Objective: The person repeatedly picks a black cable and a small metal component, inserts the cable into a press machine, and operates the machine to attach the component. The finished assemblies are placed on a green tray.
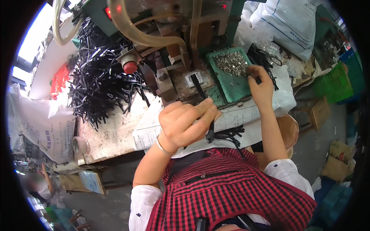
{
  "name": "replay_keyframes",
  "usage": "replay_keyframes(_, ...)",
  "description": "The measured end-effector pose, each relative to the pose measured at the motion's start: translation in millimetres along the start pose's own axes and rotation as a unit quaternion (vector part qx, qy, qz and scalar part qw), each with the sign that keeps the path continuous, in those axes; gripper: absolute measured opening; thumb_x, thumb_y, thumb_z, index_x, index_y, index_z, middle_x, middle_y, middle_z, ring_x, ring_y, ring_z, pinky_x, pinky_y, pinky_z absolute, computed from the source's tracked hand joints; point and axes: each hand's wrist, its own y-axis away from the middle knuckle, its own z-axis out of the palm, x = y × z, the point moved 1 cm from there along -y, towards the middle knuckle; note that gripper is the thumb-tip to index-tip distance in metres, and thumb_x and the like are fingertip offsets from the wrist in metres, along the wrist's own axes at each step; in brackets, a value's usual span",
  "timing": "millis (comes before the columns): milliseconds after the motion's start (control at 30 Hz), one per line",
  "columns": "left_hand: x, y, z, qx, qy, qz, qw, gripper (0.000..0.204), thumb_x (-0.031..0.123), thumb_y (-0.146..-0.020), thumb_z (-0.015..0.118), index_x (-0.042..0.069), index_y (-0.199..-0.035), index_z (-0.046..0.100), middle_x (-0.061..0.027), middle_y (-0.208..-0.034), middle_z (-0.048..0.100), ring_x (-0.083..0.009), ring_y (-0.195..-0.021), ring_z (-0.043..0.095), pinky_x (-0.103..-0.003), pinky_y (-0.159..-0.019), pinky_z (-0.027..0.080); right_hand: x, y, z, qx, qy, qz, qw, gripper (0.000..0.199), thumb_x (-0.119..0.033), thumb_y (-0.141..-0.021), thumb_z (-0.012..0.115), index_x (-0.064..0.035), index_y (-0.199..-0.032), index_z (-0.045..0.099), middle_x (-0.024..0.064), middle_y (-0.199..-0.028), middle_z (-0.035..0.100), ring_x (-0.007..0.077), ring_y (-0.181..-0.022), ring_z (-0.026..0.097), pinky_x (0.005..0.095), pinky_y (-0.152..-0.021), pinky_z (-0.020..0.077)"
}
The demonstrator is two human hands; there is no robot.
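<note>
1. Left hand closed around a thin black strap piece, fingers pinched on its middle; upper end pointing toward the small white fixture of the press machine just beyond the knuckles, lower end hanging below the palm.
2. Right hand stretched forward and to the right, fingertips together at the edge of a green tray heaped with small silver metal pieces; whether one is already pinched between them, impossible to tell.
3. Large tangled pile of black straps well to the left of the left hand, spread over the worn surface; a red round button between pile and machine.
4. A few more black straps lying just under the left hand, near the red checked apron.
5. To do this step well, judging from the layout: keep the strap end flat and square on the fixture, lift only a single metal piece from the tray, keep fingers clear of the press head.
</note>
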Motion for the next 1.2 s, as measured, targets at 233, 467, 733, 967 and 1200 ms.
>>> replay_keyframes(233,11,10,-3,-0.009,0.033,-0.053,0.998,0.032,0.007,-0.074,0.086,0.005,-0.104,0.074,-0.0123,-0.105,0.077,-0.0148,-0.06,0.064,-0.028,-0.05,0.047,-7,18,16,-0.029,0.28,-0.077,0.956,0.014,-0.011,-0.083,0.075,-0.0048,-0.093,0.067,0.0142,-0.095,0.066,0.0382,-0.098,0.063,0.0489,-0.085,0.0498)
replay_keyframes(467,-9,105,-20,0.141,-0.077,-0.319,0.934,0.034,0.007,-0.082,0.079,0.005,-0.114,0.071,-0.0155,-0.122,0.07,-0.031,-0.093,0.07,-0.039,-0.083,0.055,-4,26,19,-0.014,0.14,0.047,0.989,0.005,-0.007,-0.095,0.066,-0.0024,-0.096,0.066,0.0117,-0.087,0.07,0.0245,-0.081,0.068,0.0349,-0.078,0.0515)
replay_keyframes(733,-153,117,1,0.088,-0.148,-0.438,0.882,0.081,0.02,-0.077,0.088,-0.001,-0.146,0.05,-0.0201,-0.144,0.053,-0.0345,-0.12,0.061,-0.043,-0.107,0.048,-5,12,47,-0.042,-0.029,0.008,0.999,0.015,-0.009,-0.101,0.065,-0.0013,-0.111,0.071,0.0058,-0.095,0.072,0.0114,-0.086,0.064,0.0265,-0.083,0.0502)
replay_keyframes(967,-146,85,-95,-0.006,-0.287,-0.443,0.85,0.009,0.017,-0.082,0.077,0.009,-0.083,0.073,-0.0084,-0.09,0.07,-0.0272,-0.086,0.069,-0.039,-0.076,0.054,-38,13,43,-0.059,-0.07,0.03,0.995,0.016,-0.008,-0.098,0.067,-0.0009,-0.113,0.072,0.0029,-0.1,0.074,0.0096,-0.092,0.065,0.0254,-0.089,0.0497)
replay_keyframes(1200,-135,186,-68,-0.161,-0.428,-0.416,0.786,0.013,0.021,-0.082,0.076,0.011,-0.081,0.069,-0.0069,-0.089,0.066,-0.0305,-0.089,0.062,-0.047,-0.078,0.049,-24,15,47,0.05,0.058,-0.077,0.994,0.013,-0.004,-0.095,0.068,-0.0014,-0.107,0.074,0.0075,-0.097,0.074,0.0177,-0.092,0.068,0.0294,-0.09,0.0508)
